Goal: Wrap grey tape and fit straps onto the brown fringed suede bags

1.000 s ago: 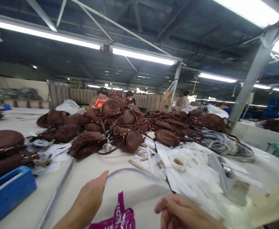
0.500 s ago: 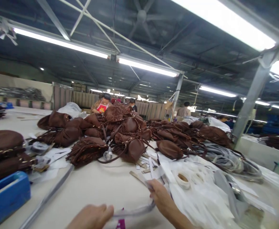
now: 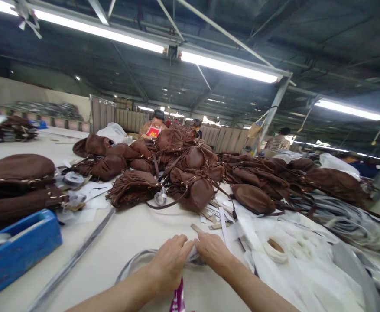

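Note:
My left hand (image 3: 169, 262) and my right hand (image 3: 213, 252) meet at the near middle of the white table (image 3: 134, 234). Both are closed on a thin grey strip (image 3: 134, 260) that loops off to the left on the table. A magenta printed bag (image 3: 178, 300) shows just under my left wrist. A heap of brown fringed bags (image 3: 190, 173) lies beyond my hands.
A blue tape dispenser (image 3: 17, 249) stands at the near left, with brown bags (image 3: 16, 182) stacked behind it. White paper pieces and tape rolls (image 3: 276, 248) lie at the right, grey straps (image 3: 349, 219) farther right. Several people work at the far end.
My hands have come together at the middle of the table, gathering the grey strip between them. The view has swung to the right and slightly down.

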A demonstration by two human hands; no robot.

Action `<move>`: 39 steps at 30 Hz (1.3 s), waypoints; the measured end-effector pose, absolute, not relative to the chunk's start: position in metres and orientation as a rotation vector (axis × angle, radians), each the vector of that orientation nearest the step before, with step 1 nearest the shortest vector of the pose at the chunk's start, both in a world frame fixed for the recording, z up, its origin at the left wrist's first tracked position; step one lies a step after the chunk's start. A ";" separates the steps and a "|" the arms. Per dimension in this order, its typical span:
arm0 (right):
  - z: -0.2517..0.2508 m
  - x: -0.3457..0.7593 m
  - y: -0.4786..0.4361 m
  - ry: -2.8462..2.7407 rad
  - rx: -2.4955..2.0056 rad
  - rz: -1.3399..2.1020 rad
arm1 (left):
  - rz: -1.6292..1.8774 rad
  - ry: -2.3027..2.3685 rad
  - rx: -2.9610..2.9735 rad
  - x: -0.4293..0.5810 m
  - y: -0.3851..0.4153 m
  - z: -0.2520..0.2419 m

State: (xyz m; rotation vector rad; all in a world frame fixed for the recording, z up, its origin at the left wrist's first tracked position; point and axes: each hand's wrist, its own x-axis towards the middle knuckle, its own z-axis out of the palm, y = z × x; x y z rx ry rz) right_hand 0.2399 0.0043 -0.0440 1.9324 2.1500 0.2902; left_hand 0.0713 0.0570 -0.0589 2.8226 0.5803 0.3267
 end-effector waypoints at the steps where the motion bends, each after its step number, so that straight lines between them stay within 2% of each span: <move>1: -0.042 0.242 0.005 2.157 1.910 0.297 | 0.337 0.587 2.774 0.072 0.053 -0.060; 8: -0.038 0.241 0.020 2.257 1.837 0.346 | 0.230 0.839 2.581 0.101 0.062 -0.057; 14: -0.035 0.238 0.018 2.136 2.134 0.501 | 0.263 1.041 2.518 0.113 0.066 -0.063; 16: -0.035 0.235 0.009 2.097 2.341 0.393 | 0.290 1.074 2.498 0.112 0.065 -0.068; 20: -0.042 0.229 0.000 2.022 2.671 -0.109 | 0.338 1.056 2.486 0.111 0.063 -0.073; 26: -0.053 0.231 0.023 1.814 2.790 -0.204 | 0.343 0.917 2.532 0.107 0.062 -0.070; 33: -0.045 0.239 0.023 2.086 2.511 -0.339 | 0.231 0.536 2.691 0.077 0.065 -0.067; 39: -0.039 0.234 0.008 2.403 2.053 -0.337 | 0.188 0.552 2.748 0.054 0.081 -0.060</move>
